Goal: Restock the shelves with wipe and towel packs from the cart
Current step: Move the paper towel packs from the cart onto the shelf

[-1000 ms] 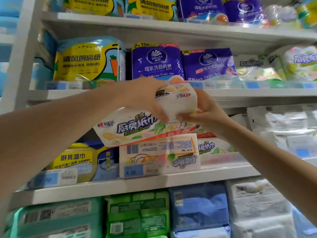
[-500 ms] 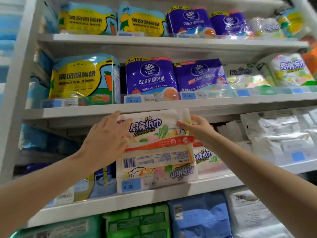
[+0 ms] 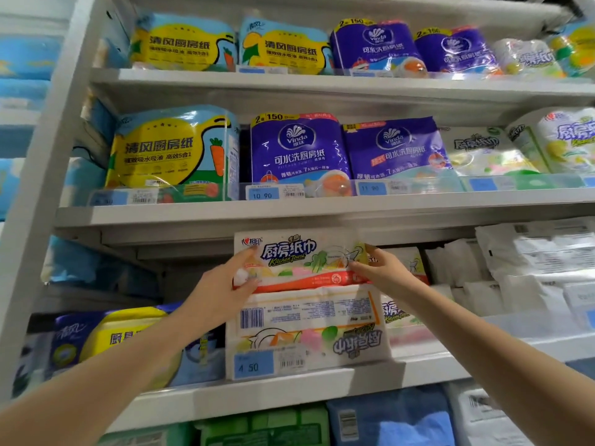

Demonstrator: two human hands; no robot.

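A white kitchen towel pack (image 3: 299,262) with blue lettering and an orange band lies on top of a like pack (image 3: 306,329) that stands upside down on the middle shelf (image 3: 289,391). My left hand (image 3: 225,284) holds the upper pack's left end, thumb low on its front and fingers at its top corner. At the right end, my right hand (image 3: 383,272) holds it with the thumb up and a finger across the front. The upper pack reaches almost to the shelf board above (image 3: 289,210).
Yellow towel packs (image 3: 174,149) and purple Vinda packs (image 3: 296,149) fill the shelf above. White packs (image 3: 531,272) are stacked to the right of my hands, and a yellow wipe pack (image 3: 122,339) lies to the left. Green and blue packs (image 3: 386,420) sit on the shelf below.
The pack went from tilted in the air in front of the shelf to lying flat on the lower pack. Both hands slid to its two ends.
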